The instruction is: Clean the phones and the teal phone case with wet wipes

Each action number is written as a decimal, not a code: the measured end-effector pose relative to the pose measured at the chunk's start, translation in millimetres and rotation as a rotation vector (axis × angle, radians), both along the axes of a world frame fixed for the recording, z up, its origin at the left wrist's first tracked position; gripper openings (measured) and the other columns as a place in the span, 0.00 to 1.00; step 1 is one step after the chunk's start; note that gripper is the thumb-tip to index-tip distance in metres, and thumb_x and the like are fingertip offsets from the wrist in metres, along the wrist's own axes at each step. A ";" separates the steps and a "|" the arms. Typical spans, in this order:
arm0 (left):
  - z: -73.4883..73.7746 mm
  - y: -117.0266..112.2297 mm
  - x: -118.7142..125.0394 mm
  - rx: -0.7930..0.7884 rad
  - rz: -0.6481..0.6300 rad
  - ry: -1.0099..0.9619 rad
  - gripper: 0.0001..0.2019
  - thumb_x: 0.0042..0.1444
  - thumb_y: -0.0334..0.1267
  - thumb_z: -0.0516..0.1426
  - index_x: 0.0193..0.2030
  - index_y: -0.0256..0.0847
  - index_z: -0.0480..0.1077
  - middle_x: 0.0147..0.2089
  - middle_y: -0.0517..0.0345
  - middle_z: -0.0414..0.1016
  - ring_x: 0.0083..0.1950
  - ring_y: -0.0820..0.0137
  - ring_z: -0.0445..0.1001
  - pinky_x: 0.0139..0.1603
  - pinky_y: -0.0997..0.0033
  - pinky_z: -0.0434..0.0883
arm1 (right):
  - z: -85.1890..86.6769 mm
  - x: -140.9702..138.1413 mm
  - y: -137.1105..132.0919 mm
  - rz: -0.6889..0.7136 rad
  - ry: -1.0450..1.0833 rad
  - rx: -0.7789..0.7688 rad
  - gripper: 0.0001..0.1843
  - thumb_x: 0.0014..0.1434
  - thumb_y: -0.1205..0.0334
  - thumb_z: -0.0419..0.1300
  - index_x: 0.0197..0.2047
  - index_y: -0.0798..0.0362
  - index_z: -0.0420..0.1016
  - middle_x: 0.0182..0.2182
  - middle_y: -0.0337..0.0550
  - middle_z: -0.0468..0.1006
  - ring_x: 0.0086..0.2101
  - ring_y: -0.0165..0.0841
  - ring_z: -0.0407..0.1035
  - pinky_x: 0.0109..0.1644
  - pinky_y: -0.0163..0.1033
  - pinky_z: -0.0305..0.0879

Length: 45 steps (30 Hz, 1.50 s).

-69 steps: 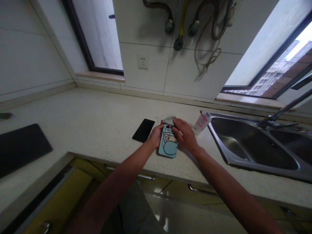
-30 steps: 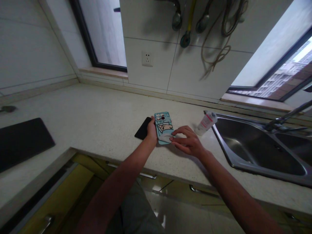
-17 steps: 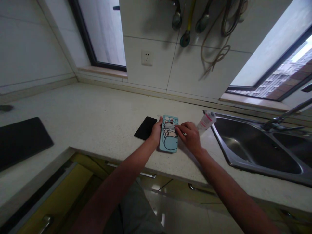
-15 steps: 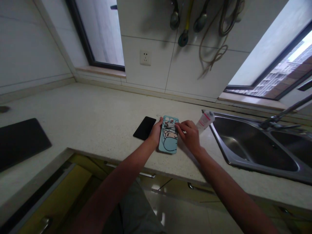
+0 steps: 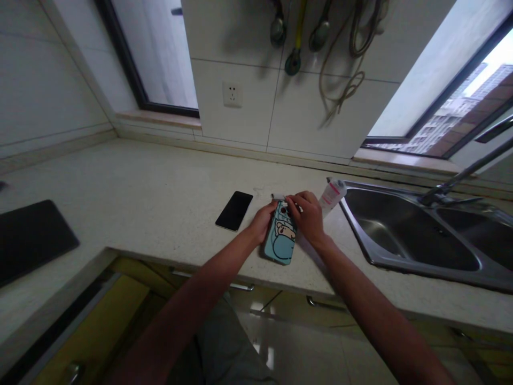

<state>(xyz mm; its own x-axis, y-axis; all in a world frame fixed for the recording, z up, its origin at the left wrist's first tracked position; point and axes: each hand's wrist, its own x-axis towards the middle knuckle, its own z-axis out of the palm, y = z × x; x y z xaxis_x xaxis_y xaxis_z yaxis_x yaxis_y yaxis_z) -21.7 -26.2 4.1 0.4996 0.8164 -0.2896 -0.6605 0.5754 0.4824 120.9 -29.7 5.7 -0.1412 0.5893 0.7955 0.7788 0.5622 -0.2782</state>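
Observation:
A light blue phone case (image 5: 281,248) with a cartoon animal print lies tilted over the counter, its printed back facing up. My left hand (image 5: 263,223) is closed round its left edge. At the top end, my right hand (image 5: 308,212) pinches a small white piece (image 5: 278,197), perhaps a wipe, against the case's upper edge. Part of that piece is hidden by my fingers. To the left of the left hand, a black phone (image 5: 234,210) lies flat, dark side up. Just right of the right hand stands a white tube (image 5: 332,194) with pink markings.
The pale counter (image 5: 160,192) runs along the wall. On the right is a steel double sink (image 5: 417,240) with a faucet (image 5: 444,190). A dark flat panel (image 5: 32,235) lies at far left. A wall socket (image 5: 232,94) and hanging cords (image 5: 344,91) are above.
The white piece has shifted from the case's camera area to its top edge, along with my right hand. The case has tilted and come slightly nearer. The view has turned slightly right.

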 end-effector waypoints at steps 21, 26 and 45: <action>-0.2 16.9 -10.1 -0.005 0.266 -0.065 0.18 0.67 0.46 0.54 0.34 0.34 0.73 0.34 0.47 0.80 0.43 0.58 0.81 0.52 0.57 0.75 | 8.9 -21.2 -33.2 0.701 -0.354 -0.072 0.13 0.68 0.59 0.57 0.34 0.53 0.80 0.31 0.45 0.76 0.35 0.35 0.68 0.41 0.42 0.63; 7.6 16.8 -16.9 -0.062 0.290 -0.109 0.17 0.69 0.44 0.51 0.40 0.34 0.75 0.31 0.48 0.79 0.46 0.55 0.80 0.56 0.50 0.74 | 13.0 -17.6 -33.2 0.746 -0.404 -0.113 0.13 0.67 0.54 0.60 0.34 0.50 0.80 0.30 0.42 0.77 0.35 0.34 0.69 0.44 0.43 0.64; 7.6 23.7 -33.5 -0.060 0.262 -0.123 0.20 0.67 0.49 0.51 0.52 0.34 0.75 0.39 0.43 0.82 0.44 0.53 0.81 0.52 0.49 0.75 | -1.3 26.0 -4.4 0.553 0.090 -0.541 0.12 0.63 0.53 0.62 0.35 0.53 0.75 0.32 0.42 0.78 0.33 0.31 0.71 0.38 0.38 0.69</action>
